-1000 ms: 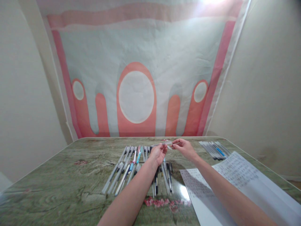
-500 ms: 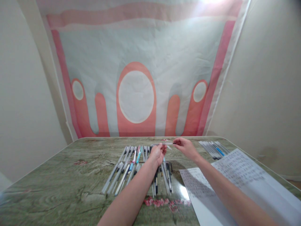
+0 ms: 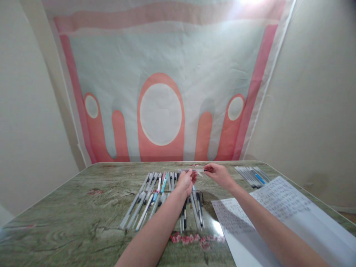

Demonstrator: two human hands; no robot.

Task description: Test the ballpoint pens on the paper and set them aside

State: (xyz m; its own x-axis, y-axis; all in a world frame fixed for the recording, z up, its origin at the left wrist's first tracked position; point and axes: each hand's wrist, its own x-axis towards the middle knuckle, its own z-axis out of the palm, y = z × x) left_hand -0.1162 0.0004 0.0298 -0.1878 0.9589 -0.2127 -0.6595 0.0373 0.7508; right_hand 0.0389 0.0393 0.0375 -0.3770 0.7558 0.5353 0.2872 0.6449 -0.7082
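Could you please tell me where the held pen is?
In the head view, the clear pen is right of centre near the table's far edge, held by the left hand and right hand.

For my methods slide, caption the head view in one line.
Left hand and right hand hold a slim clear pen at a wood-patterned table, near rows of pens and paper sheets.
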